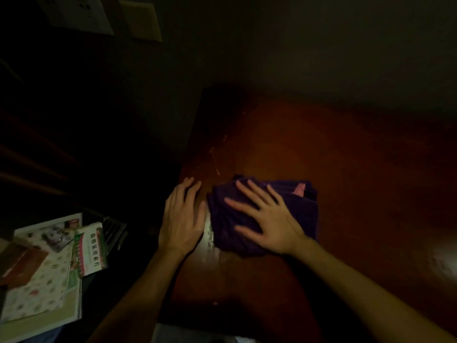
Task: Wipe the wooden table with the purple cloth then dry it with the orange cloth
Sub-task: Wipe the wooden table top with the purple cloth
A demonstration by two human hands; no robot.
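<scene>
A crumpled purple cloth (301, 214) lies on the dark reddish wooden table (346, 157) near its left edge. My right hand (264, 216) presses flat on top of the cloth with its fingers spread. My left hand (181, 216) rests flat on the table's left edge, just beside the cloth, holding nothing. A small pinkish patch (300, 189) shows at the cloth's far right fold. A wet, shiny streak (210, 233) lies between my hands. No orange cloth is visible.
The room is very dim. Booklets and a printed packet (90, 248) lie on a lower surface at the left. A wall socket (79, 13) is at the top left. The wall runs behind the table.
</scene>
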